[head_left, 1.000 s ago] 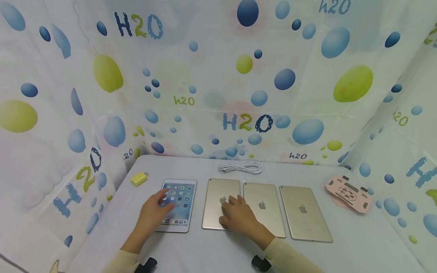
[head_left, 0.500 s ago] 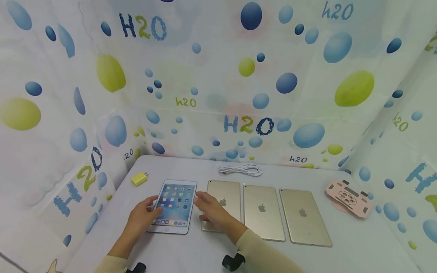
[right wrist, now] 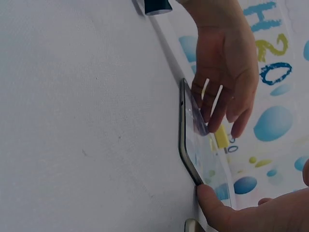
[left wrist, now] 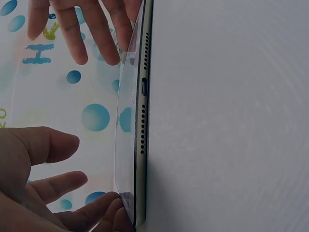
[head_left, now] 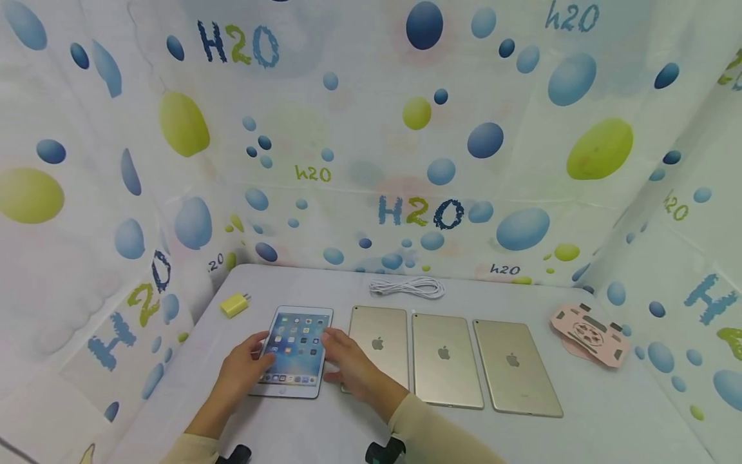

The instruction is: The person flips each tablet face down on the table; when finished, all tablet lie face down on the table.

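Observation:
A white-framed tablet (head_left: 297, 345) lies face up at the left of the table, its screen lit with app icons. My left hand (head_left: 236, 368) is at its lower left edge, the thumb over the screen's border; in the left wrist view, the lower fingertips touch the tablet's edge (left wrist: 141, 126). Along the right edge is my right hand (head_left: 355, 367), one fingertip against the tablet's corner in the right wrist view. Neither hand lifts it. To the right, three gold tablets lie face down: a left one (head_left: 378, 344) partly behind my right hand, a middle one (head_left: 445, 370), and a right one (head_left: 517, 374).
A yellow charger plug (head_left: 234, 305) lies at the back left. Behind the tablets is a coiled white cable (head_left: 407, 287). At the far right rests a pink camera-shaped piece (head_left: 590, 332). A dotted curtain (head_left: 359, 129) surrounds the white table (head_left: 324, 432).
My right hand has left the left gold tablet and moved to the white tablet's right edge. My left hand has drawn back from over the screen to its lower left edge.

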A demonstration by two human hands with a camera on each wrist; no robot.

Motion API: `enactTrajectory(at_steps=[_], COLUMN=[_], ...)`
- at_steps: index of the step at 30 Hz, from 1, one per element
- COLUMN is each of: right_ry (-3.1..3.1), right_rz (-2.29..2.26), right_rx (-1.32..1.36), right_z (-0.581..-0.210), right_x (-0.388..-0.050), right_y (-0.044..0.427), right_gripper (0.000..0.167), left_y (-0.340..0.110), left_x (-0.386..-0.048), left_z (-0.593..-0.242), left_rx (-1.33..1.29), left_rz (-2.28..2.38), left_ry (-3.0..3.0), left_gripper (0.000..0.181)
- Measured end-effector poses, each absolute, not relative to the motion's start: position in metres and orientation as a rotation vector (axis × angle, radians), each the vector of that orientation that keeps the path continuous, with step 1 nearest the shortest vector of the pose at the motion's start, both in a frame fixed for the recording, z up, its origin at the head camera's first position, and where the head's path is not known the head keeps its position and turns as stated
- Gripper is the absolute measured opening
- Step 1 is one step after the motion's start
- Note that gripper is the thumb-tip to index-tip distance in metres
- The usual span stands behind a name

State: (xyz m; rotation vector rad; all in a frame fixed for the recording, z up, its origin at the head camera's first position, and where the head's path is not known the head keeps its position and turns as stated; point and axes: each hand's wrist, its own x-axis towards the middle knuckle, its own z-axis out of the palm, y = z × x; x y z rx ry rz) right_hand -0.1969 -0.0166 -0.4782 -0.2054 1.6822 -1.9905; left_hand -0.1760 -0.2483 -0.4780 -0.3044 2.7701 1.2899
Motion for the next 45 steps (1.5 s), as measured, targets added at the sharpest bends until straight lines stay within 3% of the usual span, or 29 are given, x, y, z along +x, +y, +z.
enactTrajectory(at_steps=[10, 18, 33, 38, 45], right_ry=[1.702, 1.667, 1.554, 1.377, 1.273], right_rz=[-2.034, -2.124, -2.233, -2.312, -2.299], right_rx=[-0.134, -0.070, 0.031, 0.025, 0.015], right_z=[-0.481, -0.482, -0.477, -0.472, -0.464], right_x=[-0.196, -0.193, -0.196, -0.197, -0.201], right_y=[-0.025, -0.027, -0.029, -0.031, -0.034], right_gripper=[0.071, 0.071, 0.073, 0.070, 0.057], left_y=[-0.245, -0.249, -0.241, -0.240, -0.242], left_x=[-0.180, -0.179, -0.173, -0.170, -0.160], left_z=[-0.477, -0.475, -0.475, -0.471, -0.470], left_rx=[-0.273, -0.133, -0.113, -0.070, 0.118], left_rz=[1.293, 1.296, 1.184, 1.174, 1.189], left_ry=[2.714, 2.651, 2.687, 2.662, 2.643], left_gripper=[0.060, 0.069, 0.081, 0.090, 0.083])
